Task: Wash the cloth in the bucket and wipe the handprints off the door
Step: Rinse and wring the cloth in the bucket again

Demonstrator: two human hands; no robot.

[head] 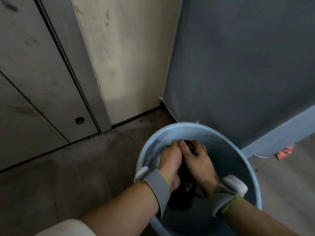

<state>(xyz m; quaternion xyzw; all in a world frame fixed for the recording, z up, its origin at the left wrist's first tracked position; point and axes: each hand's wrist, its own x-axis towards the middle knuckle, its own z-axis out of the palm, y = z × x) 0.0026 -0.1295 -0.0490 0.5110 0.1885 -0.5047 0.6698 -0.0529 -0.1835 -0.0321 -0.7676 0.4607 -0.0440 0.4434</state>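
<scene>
- Here, your left hand [170, 160] and right hand [197, 159] both grip the dark cloth [183, 189] inside the bucket [252, 171].
- The cloth runs twelve to six between them.
- The door [42, 74] stands at ten o'clock, nearer your left hand.

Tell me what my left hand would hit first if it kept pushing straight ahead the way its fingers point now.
Most likely the far inner wall of the blue bucket. The left hand holds the dark cloth with fingers aimed toward that wall, though the gap between them is hard to judge.
</scene>
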